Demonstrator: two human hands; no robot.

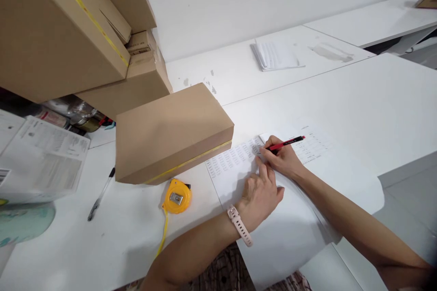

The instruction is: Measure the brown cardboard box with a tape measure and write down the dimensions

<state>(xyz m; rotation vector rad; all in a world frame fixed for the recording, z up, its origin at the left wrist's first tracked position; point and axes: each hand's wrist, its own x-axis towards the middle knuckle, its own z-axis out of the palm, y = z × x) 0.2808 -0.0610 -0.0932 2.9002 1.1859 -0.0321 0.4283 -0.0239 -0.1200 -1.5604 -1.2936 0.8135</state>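
Observation:
My right hand point(282, 161) grips a red and black pen point(287, 143), its tip down on a sheet of paper point(235, 161) covered with columns of handwriting. Just below it, my left hand point(259, 195) rests on the same paper, thumb apart and fingers partly bent, holding nothing. A pale pink band circles the left wrist. To the left of the paper lies a closed cardboard box point(174, 132) with a yellow strip along its side. In front of the box sits a yellow tape measure point(177, 197), its tape running out toward my left forearm.
A black and clear pen point(101, 194) lies left of the tape measure. Larger cardboard boxes point(64, 36) are stacked at the back left, beside a plastic-wrapped package with labels point(48, 163). A stack of papers point(275, 54) lies near the wall.

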